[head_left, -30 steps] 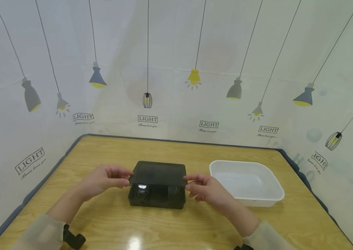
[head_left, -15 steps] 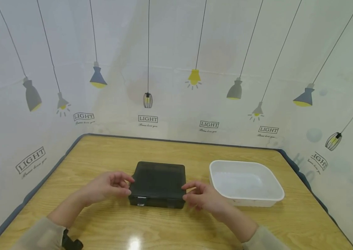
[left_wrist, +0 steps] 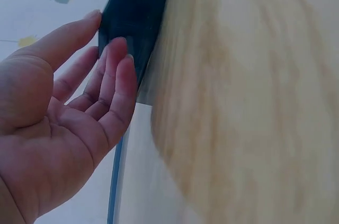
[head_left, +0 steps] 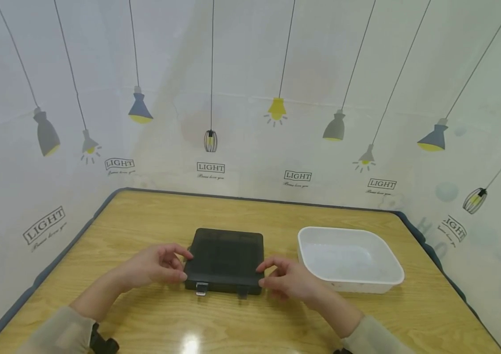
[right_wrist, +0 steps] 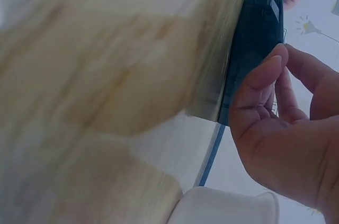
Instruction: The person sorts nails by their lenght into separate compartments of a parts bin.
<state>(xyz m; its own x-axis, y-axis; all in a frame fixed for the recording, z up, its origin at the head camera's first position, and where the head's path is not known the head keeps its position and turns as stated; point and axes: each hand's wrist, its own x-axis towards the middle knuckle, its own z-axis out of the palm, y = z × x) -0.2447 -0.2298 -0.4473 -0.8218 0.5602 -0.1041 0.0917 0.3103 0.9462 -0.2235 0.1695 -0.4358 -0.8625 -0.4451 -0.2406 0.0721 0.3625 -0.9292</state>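
A flat black plastic box (head_left: 225, 258) lies on the wooden table with its lid down. Two clear front latches hang outward; the left latch (head_left: 202, 288) catches the light. My left hand (head_left: 157, 265) is at the box's left side, thumb near the front corner and index finger by the lid's edge. Its fingers are loosely bent in the left wrist view, beside the dark side wall (left_wrist: 139, 12). At the opposite side my right hand (head_left: 290, 278) touches the right edge with thumb and fingertips. Inside the box nothing can be made out through the dark lid.
A white plastic tub (head_left: 352, 255) stands to the right of the box, behind my right hand. The wooden table (head_left: 153, 216) ends at a wall sheet (head_left: 250, 73) printed with hanging lamps.
The box lid, raised at its front one second ago, has come down onto the base. Both hands went down with it. The front latches now stick out and down.
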